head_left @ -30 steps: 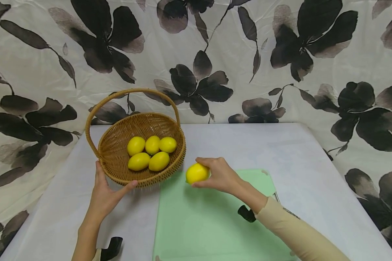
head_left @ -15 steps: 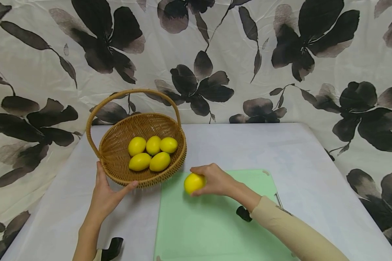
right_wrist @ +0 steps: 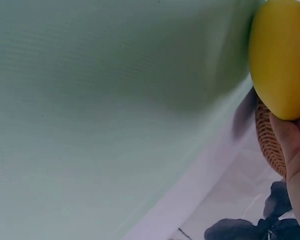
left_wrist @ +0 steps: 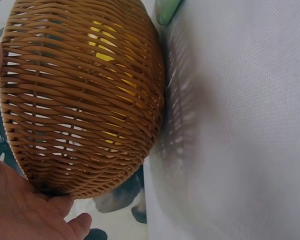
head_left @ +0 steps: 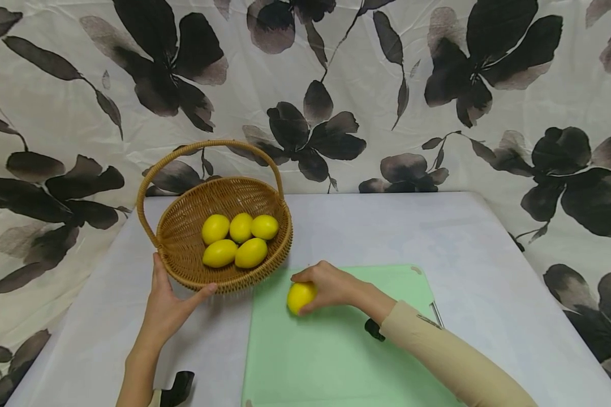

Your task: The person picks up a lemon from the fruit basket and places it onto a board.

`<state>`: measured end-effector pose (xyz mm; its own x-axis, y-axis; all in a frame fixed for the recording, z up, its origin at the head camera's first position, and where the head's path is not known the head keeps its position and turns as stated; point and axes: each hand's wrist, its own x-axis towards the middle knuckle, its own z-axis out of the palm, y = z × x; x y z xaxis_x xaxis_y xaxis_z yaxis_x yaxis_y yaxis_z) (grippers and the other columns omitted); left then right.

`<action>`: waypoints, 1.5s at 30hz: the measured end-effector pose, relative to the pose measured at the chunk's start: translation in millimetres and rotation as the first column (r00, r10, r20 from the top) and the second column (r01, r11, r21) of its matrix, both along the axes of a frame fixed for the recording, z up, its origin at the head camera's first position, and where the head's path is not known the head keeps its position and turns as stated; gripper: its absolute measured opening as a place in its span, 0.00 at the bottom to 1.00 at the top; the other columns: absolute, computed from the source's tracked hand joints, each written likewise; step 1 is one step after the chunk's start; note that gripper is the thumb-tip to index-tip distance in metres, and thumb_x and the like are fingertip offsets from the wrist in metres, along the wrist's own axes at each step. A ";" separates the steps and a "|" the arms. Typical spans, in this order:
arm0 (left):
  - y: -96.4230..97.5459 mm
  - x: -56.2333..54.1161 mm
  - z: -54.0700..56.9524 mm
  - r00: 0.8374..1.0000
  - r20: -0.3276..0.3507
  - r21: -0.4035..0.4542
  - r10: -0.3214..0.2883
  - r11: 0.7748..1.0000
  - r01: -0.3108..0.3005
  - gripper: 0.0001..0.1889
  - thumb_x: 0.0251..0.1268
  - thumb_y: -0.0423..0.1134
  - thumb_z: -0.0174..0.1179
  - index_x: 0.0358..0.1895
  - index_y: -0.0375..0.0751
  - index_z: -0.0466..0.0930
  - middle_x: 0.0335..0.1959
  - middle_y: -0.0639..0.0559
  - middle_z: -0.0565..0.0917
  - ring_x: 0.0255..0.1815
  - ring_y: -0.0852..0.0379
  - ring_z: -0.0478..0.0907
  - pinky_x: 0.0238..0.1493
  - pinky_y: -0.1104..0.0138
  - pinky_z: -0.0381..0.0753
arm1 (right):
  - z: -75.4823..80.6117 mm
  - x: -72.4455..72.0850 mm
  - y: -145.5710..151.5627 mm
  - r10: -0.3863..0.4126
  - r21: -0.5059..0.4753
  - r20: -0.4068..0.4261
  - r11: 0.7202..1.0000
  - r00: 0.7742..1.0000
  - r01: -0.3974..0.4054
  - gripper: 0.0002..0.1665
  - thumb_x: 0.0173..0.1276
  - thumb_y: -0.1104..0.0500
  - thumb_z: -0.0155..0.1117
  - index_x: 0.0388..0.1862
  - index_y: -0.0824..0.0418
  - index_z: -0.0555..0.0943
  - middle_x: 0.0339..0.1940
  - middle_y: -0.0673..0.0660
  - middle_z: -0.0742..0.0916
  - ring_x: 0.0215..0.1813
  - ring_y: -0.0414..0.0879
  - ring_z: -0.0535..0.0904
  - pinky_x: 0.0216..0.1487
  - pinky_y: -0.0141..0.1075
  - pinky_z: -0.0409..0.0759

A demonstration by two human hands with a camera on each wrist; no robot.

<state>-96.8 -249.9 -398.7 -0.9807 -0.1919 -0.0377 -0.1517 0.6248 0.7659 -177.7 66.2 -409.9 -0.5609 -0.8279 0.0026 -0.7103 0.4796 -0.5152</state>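
The left hand (head_left: 165, 316) holds a basket (head_left: 183, 229) of five lemons (head_left: 251, 252) on the counter (head_left: 377, 226) while the right hand (head_left: 333, 287) grips another lemon (head_left: 299, 298) over a green board (head_left: 310, 356).

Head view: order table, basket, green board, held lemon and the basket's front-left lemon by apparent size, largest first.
1. Table
2. Green board
3. Basket
4. Held lemon and front-left lemon: look alike, and the held one is partly covered, so unranked.

Soft light casts a blurred shadow beside the basket (left_wrist: 75, 100); the right-wrist view seems slightly out of focus.
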 end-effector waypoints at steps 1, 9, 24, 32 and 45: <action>-0.1 0.1 -0.1 1.000 0.000 -0.001 0.000 1.000 0.000 0.67 0.55 0.57 0.66 0.72 0.50 0.10 0.76 0.45 0.21 0.77 0.33 0.30 0.68 0.31 0.45 | -0.6 -0.5 -0.5 0.004 0.003 0.004 1.000 1.000 -0.004 0.36 0.51 0.50 0.77 0.57 0.67 0.80 0.54 0.58 0.86 0.54 0.47 0.83 0.55 0.30 0.80; -0.5 1.6 0.3 1.000 0.000 -0.005 0.002 1.000 -0.002 0.67 0.55 0.57 0.66 0.72 0.50 0.10 0.77 0.44 0.21 0.77 0.32 0.31 0.68 0.31 0.46 | -1.2 -3.7 -2.0 0.047 0.022 0.006 0.999 0.999 -0.047 0.38 0.53 0.49 0.76 0.60 0.65 0.78 0.57 0.57 0.84 0.56 0.46 0.82 0.57 0.31 0.79; -1.6 2.9 1.8 1.000 -0.001 -0.008 0.007 1.000 -0.007 0.67 0.55 0.57 0.67 0.72 0.49 0.10 0.77 0.44 0.21 0.77 0.32 0.30 0.69 0.32 0.45 | -2.8 -3.0 -0.3 0.013 -0.035 -0.005 0.999 1.000 -0.013 0.53 0.47 0.43 0.79 0.67 0.68 0.70 0.67 0.60 0.77 0.69 0.51 0.72 0.68 0.40 0.72; -1.9 3.0 2.4 1.000 0.011 -0.011 0.012 1.000 -0.012 0.67 0.55 0.58 0.66 0.72 0.49 0.10 0.77 0.44 0.21 0.78 0.33 0.30 0.69 0.32 0.46 | 5.1 -6.5 2.9 -0.049 -0.087 0.013 0.995 0.999 0.050 0.61 0.44 0.42 0.80 0.72 0.66 0.64 0.72 0.59 0.70 0.72 0.52 0.67 0.71 0.44 0.68; -1.0 0.7 1.4 1.000 0.013 -0.010 -0.006 1.000 0.007 0.67 0.56 0.58 0.66 0.71 0.48 0.10 0.76 0.44 0.20 0.78 0.34 0.28 0.70 0.33 0.44 | 21.1 -17.9 14.9 -0.181 -0.246 -0.062 0.956 0.982 0.161 0.65 0.40 0.45 0.83 0.74 0.62 0.61 0.72 0.59 0.70 0.71 0.54 0.69 0.69 0.50 0.69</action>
